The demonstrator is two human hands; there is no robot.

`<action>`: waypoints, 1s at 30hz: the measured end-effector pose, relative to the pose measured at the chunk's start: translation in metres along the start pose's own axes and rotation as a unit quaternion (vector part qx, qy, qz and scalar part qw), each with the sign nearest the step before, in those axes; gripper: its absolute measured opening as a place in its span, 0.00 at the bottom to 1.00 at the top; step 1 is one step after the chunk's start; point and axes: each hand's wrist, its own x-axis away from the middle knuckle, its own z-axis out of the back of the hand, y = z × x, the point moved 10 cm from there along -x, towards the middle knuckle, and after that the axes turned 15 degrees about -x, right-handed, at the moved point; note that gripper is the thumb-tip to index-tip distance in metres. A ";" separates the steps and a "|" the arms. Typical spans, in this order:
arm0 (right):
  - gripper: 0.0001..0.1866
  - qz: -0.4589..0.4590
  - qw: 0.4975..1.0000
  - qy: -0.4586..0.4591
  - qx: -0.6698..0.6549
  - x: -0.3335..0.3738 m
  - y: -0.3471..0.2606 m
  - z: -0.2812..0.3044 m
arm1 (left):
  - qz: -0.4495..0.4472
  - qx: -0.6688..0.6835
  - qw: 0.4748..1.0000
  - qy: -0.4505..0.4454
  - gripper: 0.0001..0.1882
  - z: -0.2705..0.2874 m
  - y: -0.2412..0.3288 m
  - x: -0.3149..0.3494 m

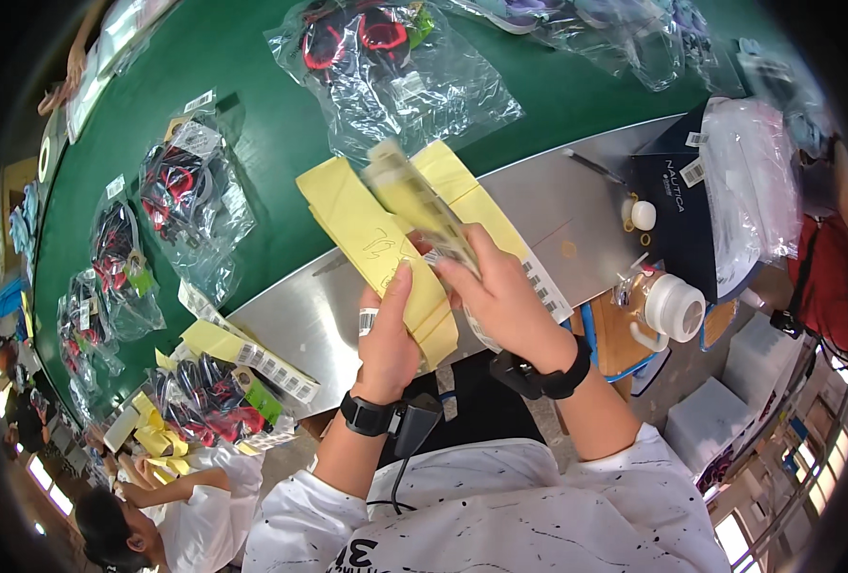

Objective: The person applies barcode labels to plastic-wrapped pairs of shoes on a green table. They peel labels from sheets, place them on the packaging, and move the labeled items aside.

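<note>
A folded yellow label strip (362,232) lies in my left hand (389,351), thumb on top. Handwritten marks show on its face. A small barcode sticker (369,322) sits by the left fingers. My right hand (502,298) pinches a stack of barcode label strips (414,196), its far end smeared by motion. This stack stands close beside the left hand's strip. Behind it, another yellow strip (469,202) slants across the table's steel edge, with barcode labels (544,289) at its near end. Whether a hand also holds that strip, I cannot tell.
Clear bags of red-and-black footwear (195,181) lie on the green table (262,143). Label strips (276,368) lie at left, near a co-worker (171,511). On the right are a pen (596,166), a white-lidded bottle (672,307) and a navy package (667,196).
</note>
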 end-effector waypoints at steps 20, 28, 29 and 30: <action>0.17 -0.115 0.912 -0.009 -0.394 -0.009 0.062 0.047 | -0.455 -0.512 0.708 -0.176 0.19 -0.104 0.054 0.061; 0.17 -0.094 0.891 -0.025 -0.444 -0.012 0.030 0.049 | -0.403 -0.491 0.760 -0.139 0.14 -0.083 0.055 0.061; 0.18 -0.109 0.881 -0.038 -0.459 -0.009 0.026 0.043 | -0.382 -0.486 0.776 -0.124 0.12 -0.080 0.059 0.058; 0.19 -0.136 0.861 -0.029 -0.490 -0.004 0.028 0.037 | -0.309 -0.474 0.815 -0.122 0.14 -0.072 0.055 0.047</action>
